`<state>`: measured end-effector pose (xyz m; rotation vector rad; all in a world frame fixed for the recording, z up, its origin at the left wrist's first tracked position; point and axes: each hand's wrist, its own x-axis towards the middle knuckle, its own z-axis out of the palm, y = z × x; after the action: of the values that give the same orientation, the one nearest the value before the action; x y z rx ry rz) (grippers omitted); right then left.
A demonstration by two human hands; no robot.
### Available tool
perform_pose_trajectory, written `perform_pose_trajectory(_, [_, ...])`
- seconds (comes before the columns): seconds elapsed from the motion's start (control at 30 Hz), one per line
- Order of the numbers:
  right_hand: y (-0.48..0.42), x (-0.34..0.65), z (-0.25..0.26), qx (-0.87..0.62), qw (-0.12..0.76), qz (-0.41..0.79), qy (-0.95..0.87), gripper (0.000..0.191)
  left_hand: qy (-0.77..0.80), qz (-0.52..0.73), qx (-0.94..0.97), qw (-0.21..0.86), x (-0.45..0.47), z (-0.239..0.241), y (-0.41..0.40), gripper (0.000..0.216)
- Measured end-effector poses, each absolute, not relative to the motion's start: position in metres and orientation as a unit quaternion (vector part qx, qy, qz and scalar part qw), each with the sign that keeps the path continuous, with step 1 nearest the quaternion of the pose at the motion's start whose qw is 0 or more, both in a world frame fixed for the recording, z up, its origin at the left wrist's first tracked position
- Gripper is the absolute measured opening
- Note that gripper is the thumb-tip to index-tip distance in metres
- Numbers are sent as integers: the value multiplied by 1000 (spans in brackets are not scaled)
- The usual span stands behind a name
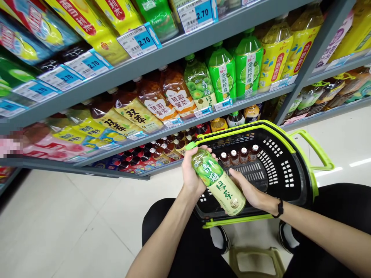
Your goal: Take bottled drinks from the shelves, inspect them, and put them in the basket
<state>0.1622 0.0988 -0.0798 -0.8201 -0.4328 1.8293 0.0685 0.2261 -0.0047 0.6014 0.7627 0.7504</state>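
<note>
So the left hand (193, 175) has its fingers wrapped around the upper part of a clear plastic bottle with a green cap and a green-and-cream label with green plums on it (218, 183). The right hand (252, 193), the one with a thin black wristband (279, 208), is closed around the lower end, thumb along the side. The bottle's held at a slant, label facing up, over the near left part of a black plastic shopping basket with lime-green rim and handles (300, 189).

Down in the basket there's a neat row of four small dark bottles with white caps (239, 157). Basket's sitting between two black-trousered legs, right next to grey store shelving (174, 48) packed with drinks. A matching plum-label bottle (199, 83) stands on the middle shelf, between an amber bottle with a white-and-orange label (178, 92) and a bright green one (222, 73). Pale tiled floor (95, 227) underneath.
</note>
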Motion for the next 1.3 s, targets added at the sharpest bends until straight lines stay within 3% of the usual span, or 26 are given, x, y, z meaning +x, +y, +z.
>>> perform_pose_trajectory(0.13, [104, 162, -80, -352, 541, 741, -185, 73, 337, 359, 274, 826, 67, -1, 227, 24])
perform_pose_trajectory(0.33, [103, 158, -83, -180, 437, 874, -114, 100, 300, 362, 279, 837, 66, 2, 221, 24])
perform_pose_trajectory(0.47, [103, 159, -81, -119, 404, 902, -100, 105, 287, 359, 275, 845, 64, 1, 221, 25])
perform_pose_trajectory(0.9, [100, 158, -81, -245, 453, 845, -141, 89, 322, 325, 338, 823, 69, -1, 225, 38])
perform_pose_trajectory(1.1, [99, 155, -79, -300, 506, 794, -151, 80, 304, 326, 376, 812, 72, -5, 225, 32])
perform_pose_trajectory(1.3, [101, 151, -81, -371, 526, 753, -137, 73, 337, 345, 380, 789, 72, -10, 222, 44])
